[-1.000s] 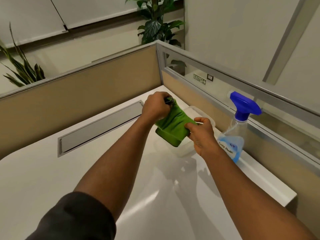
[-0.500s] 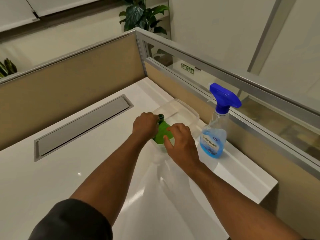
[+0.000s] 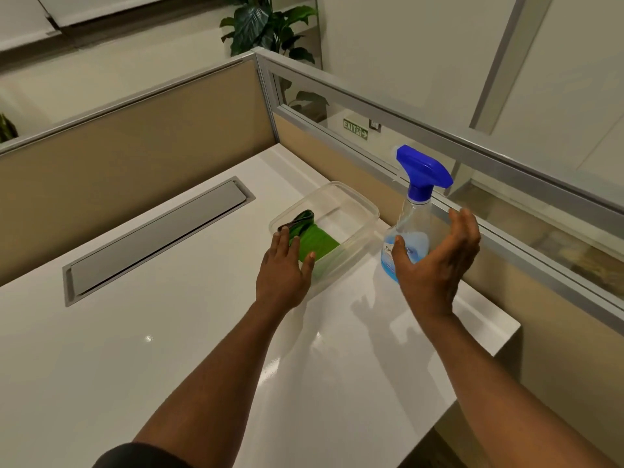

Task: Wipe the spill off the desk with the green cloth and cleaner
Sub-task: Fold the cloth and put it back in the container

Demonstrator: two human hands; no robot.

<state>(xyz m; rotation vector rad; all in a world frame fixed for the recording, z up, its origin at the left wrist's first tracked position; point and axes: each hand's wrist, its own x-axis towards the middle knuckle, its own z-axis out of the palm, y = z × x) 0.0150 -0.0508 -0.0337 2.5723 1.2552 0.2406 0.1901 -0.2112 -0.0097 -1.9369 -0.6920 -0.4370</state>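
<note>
Gloss is being shown across the smooth white desk point(image 3: 169, 366), where a small highlight and soft hand shadows are being reflected. A folded green cloth point(image 3: 315, 243), soft and matte with a dark rolled edge at its far end, is lying inside a clear plastic tub point(image 3: 358, 204) with rounded corners and a thin lip; the tub is sitting on the desk beside the tan partition point(image 3: 141, 146). The left hand point(image 3: 283, 275) is being held flat, palm down, over the tub's near edge, with the fingers spread and loose and the fingertips point(image 3: 311, 256) lying over the near end of the cloth; nothing is being gripped by it, and whether the cloth is actually being touched cannot be told. Just right of the tub, the cleaner point(image 3: 413, 224), a see-through spray bottle with blue liquid low in its rounded body, a printed label and a glossy blue trigger head, is standing upright on the raised strip at the desk's edge. The right hand point(image 3: 435, 261) is being cupped around the bottle's lower body, fingers curved and unclosed, thumb in front of the label; contact cannot be confirmed. A long brushed-grey cable flap point(image 3: 158, 238) is set flush into the desk on the left. No spill can be made out on the surface.
</note>
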